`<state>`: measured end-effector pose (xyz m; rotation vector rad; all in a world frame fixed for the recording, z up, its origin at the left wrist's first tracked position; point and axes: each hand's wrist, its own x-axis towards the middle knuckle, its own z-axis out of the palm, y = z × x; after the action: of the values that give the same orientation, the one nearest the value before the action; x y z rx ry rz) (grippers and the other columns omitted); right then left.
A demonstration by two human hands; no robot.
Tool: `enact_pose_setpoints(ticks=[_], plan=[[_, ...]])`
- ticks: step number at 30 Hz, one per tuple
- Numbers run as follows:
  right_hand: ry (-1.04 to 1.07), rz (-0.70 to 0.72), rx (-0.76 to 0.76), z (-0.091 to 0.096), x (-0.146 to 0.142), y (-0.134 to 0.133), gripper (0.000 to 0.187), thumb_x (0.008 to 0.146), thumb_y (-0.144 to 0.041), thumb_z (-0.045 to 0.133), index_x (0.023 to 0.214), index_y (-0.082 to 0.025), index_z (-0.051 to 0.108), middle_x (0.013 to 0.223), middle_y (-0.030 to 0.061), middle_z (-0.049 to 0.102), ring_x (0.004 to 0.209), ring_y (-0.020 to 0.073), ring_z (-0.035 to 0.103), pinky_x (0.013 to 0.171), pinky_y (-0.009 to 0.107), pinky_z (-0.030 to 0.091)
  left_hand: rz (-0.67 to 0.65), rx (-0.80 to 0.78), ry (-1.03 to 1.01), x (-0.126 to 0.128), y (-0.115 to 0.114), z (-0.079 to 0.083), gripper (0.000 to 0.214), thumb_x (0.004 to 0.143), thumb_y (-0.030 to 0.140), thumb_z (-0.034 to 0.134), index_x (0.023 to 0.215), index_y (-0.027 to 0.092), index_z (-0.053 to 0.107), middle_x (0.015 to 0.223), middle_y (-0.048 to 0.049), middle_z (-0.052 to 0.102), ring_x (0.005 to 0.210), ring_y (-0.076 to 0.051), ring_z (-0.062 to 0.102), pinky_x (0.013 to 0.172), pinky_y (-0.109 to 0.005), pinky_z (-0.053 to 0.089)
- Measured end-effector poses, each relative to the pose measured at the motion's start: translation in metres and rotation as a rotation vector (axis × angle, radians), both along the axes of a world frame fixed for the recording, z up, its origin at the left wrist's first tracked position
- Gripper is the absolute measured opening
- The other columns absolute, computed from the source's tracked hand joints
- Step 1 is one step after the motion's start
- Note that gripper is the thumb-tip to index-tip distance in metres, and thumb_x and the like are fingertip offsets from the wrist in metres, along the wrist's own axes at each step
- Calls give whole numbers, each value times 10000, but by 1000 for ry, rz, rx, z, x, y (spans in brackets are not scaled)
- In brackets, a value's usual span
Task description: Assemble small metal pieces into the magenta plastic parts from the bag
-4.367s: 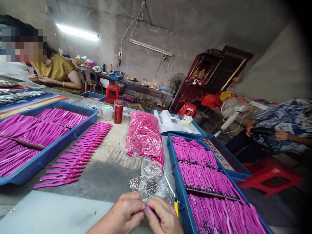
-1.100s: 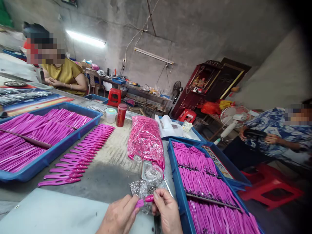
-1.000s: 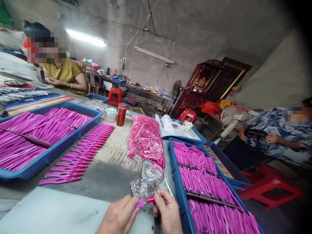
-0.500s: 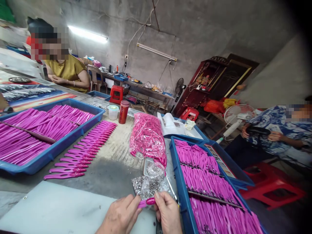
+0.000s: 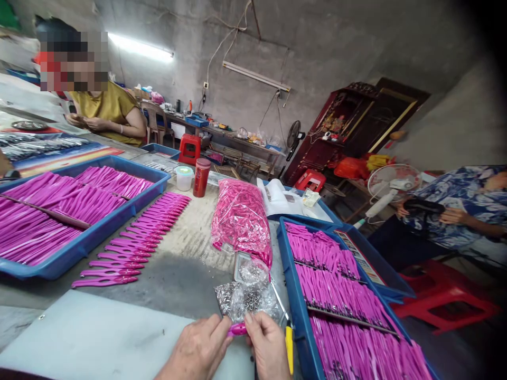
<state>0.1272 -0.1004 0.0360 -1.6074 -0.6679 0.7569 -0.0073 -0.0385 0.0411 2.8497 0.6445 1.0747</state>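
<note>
Low down, pink piece (image 5: pixel 238 330) pinched between both hands (image 5: pixel 237 351)

At 10 o'clock we have bare counter (image 5: pixel 174 274) and a pale mat (image 5: pixel 99 338). At 12 o'clock a clear bag of metal parts (image 5: pixel 245 301) blocks us; at 3 o'clock the blue tray (image 5: pixel 295 311) wall stands close.

Lighting is dim and even. One lit fluorescent tube (image 5: pixel 140 47) glares on the rear wall. Wide-angle distortion bends edges; the right corners vignette black.
</note>
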Motion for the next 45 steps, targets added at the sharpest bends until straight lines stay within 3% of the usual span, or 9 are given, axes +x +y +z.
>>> enact_pose_setpoints(ticks=[5,8,11,14,17,25,35,45], plan=[[-45,72,21,-2,0,-3,454,709,-579,541,497,-207,391,457,-85,293,443,82,259,406,210,237,2,-13,31,-1,0,0,252,939,206,221,870,187,463,598,18,515,464,-135,546,415,-232,415],[-119,170,49,0,7,-8,379,707,-545,575,623,-176,553,533,-43,469,505,104,413,467,200,345,-16,-41,47,-2,1,2,251,938,202,219,860,187,457,605,17,513,477,-140,550,421,-237,413],[-299,320,82,6,16,-12,315,700,-479,622,793,-178,643,670,8,607,600,143,525,553,218,420,-40,-91,80,-5,-1,4,236,937,205,240,840,190,455,616,13,517,498,-146,557,437,-240,413],[-545,520,77,17,23,-14,207,779,-379,570,788,-193,662,691,18,627,635,152,561,590,219,432,-64,-135,129,-7,-2,6,229,938,219,253,830,195,453,630,10,525,522,-146,564,463,-238,415],[-672,630,42,25,27,-14,209,823,-346,525,783,-193,661,665,14,614,627,150,566,575,213,426,-83,-135,138,-8,-3,8,251,943,225,232,825,195,452,632,9,529,512,-141,557,459,-235,398],[-684,687,3,28,25,-16,260,845,-374,497,771,-191,666,643,11,601,615,147,558,564,212,406,-111,-137,184,-9,-3,12,245,939,227,274,767,199,446,610,15,523,483,-140,537,443,-240,371],[-626,663,65,28,26,-17,230,826,-370,520,781,-209,677,644,7,619,608,147,563,566,212,421,-101,-128,195,-7,-6,18,179,899,160,305,790,199,442,622,10,527,488,-149,542,448,-248,402],[-652,682,69,36,28,-19,230,825,-362,524,765,-210,687,622,9,625,584,151,570,550,219,430,-101,-101,155,-9,-8,16,140,911,213,349,818,204,453,613,23,504,487,-143,543,445,-242,383]])
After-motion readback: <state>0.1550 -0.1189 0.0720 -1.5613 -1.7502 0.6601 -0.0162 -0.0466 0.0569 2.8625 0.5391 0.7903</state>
